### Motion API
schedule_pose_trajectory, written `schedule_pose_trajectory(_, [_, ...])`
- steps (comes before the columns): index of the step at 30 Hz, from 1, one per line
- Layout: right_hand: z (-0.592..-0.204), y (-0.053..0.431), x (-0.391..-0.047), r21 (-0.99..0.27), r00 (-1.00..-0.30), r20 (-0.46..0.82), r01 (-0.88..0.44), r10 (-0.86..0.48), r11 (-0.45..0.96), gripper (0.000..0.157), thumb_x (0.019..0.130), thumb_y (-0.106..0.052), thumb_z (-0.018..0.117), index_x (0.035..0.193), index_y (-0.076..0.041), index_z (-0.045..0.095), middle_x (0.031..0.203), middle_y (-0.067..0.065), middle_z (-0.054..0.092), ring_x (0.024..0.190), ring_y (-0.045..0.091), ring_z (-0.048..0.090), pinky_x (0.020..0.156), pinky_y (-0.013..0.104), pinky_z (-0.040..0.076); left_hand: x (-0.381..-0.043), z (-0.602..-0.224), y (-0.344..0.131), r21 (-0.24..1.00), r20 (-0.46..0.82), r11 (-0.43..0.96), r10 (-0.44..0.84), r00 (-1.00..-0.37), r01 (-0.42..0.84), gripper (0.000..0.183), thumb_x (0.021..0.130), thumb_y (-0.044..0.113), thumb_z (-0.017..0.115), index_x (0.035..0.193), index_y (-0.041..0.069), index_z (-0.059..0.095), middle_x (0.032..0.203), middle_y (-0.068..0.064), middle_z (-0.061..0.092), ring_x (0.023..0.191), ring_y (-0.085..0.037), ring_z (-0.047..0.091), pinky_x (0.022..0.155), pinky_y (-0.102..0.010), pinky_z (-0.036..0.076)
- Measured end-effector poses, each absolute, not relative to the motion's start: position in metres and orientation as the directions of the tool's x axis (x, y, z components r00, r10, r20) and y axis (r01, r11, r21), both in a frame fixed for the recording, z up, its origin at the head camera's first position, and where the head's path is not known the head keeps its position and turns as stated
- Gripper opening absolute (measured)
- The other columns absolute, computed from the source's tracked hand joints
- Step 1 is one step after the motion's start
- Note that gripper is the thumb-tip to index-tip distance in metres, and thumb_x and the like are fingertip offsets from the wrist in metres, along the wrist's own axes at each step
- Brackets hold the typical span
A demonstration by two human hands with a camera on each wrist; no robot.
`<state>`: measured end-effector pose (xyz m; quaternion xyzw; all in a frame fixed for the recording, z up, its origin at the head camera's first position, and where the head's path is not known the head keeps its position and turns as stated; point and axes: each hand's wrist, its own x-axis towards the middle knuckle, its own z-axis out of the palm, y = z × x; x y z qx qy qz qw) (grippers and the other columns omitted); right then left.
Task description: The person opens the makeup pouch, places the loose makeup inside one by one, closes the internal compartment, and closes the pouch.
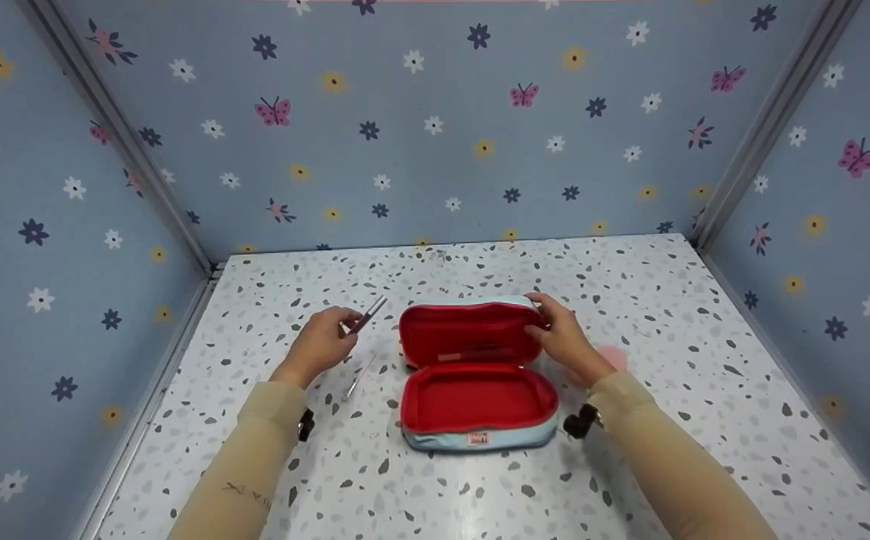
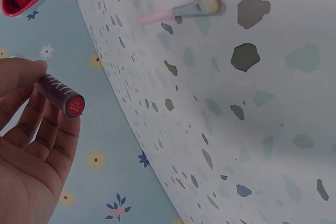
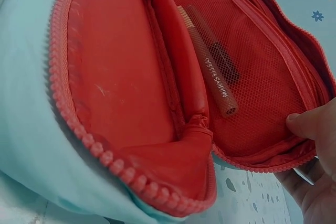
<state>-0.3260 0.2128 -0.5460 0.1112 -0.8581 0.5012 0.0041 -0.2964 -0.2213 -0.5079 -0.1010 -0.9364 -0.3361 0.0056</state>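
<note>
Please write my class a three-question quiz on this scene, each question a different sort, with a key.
1. True or false: the left hand is empty.
2. Which lies on the speckled white table: (a) a wooden comb, (b) a slender pink-handled brush, (c) blue scissors?
3. Fill in: the right hand grips the lid of the soft light-blue case, lined in ____.

Key: 1. False; it holds a slim dark tube with a red end. 2. b. 3. red.

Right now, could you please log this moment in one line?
Left hand: holds dark cylindrical tube | Right hand: grips lid of open light-blue, red-lined pouch | Pink-handled brush: on white speckled table
</note>
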Motion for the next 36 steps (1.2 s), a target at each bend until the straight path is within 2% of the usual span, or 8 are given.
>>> schedule_pose_trajectory(6, [-0.547, 0.213, -0.326, -0.86, -0.971, 0.137, -0.215, -0.198, 0.463, 0.055, 0.099, 0.01, 0.067, 0.151, -0.005, 0.056, 0.118, 0.024, 0.072, 0.1, 0.027, 0.068, 0.084, 0.026, 0.06, -0.294, -0.5, -0.215, 0.607, 0.115, 0.759, 0.21, -0.971, 0.236, 0.036, 0.102, 0.004, 0.063, 0.137, 0.001, 0.07, 0.123, -0.018, 0.072, 0.102, -0.03, 0.068, 0.089, -0.05, 0.06])
schedule_pose_trajectory(14, [-0.546, 0.213, -0.325, -0.873, -0.978, 0.097, -0.171, -0.182, 0.457, 0.056, 0.1, 0.01, 0.066, 0.152, -0.007, 0.056, 0.123, 0.024, 0.072, 0.106, 0.029, 0.068, 0.09, 0.032, 0.062, -0.296, -0.495, -0.202, 0.589, 0.204, 0.735, 0.266, -0.942, 0.335, 0.033, 0.098, 0.0, 0.065, 0.13, 0.002, 0.075, 0.118, -0.017, 0.075, 0.101, -0.032, 0.07, 0.093, -0.053, 0.06])
schedule_pose_trajectory(19, [-0.545, 0.212, -0.325, -0.882, -0.981, 0.08, -0.153, -0.178, 0.446, 0.056, 0.1, 0.01, 0.066, 0.152, -0.008, 0.056, 0.123, 0.023, 0.072, 0.106, 0.028, 0.068, 0.09, 0.031, 0.061, -0.294, -0.491, -0.191, 0.573, 0.213, 0.737, 0.289, -0.933, 0.359, 0.032, 0.099, 0.0, 0.064, 0.128, 0.004, 0.077, 0.117, -0.015, 0.075, 0.104, -0.033, 0.071, 0.096, -0.054, 0.061])
schedule_pose_trajectory(29, [-0.543, 0.21, -0.323, -0.899, -0.985, 0.036, -0.106, -0.169, 0.424, 0.057, 0.101, 0.008, 0.065, 0.153, -0.013, 0.056, 0.128, 0.021, 0.072, 0.11, 0.029, 0.068, 0.093, 0.036, 0.064, -0.294, -0.482, -0.167, 0.507, 0.257, 0.751, 0.337, -0.906, 0.423, 0.03, 0.101, 0.0, 0.064, 0.126, 0.007, 0.079, 0.115, -0.013, 0.075, 0.102, -0.03, 0.072, 0.093, -0.049, 0.063])
schedule_pose_trajectory(36, [-0.545, 0.211, -0.322, -0.882, -0.978, 0.108, -0.178, -0.18, 0.437, 0.054, 0.099, 0.01, 0.067, 0.15, -0.007, 0.057, 0.122, 0.024, 0.073, 0.104, 0.03, 0.07, 0.086, 0.031, 0.061, -0.292, -0.477, -0.151, 0.512, 0.269, 0.728, 0.367, -0.89, 0.455, 0.028, 0.104, 0.003, 0.064, 0.127, 0.008, 0.079, 0.116, -0.011, 0.075, 0.109, -0.028, 0.071, 0.099, -0.046, 0.063])
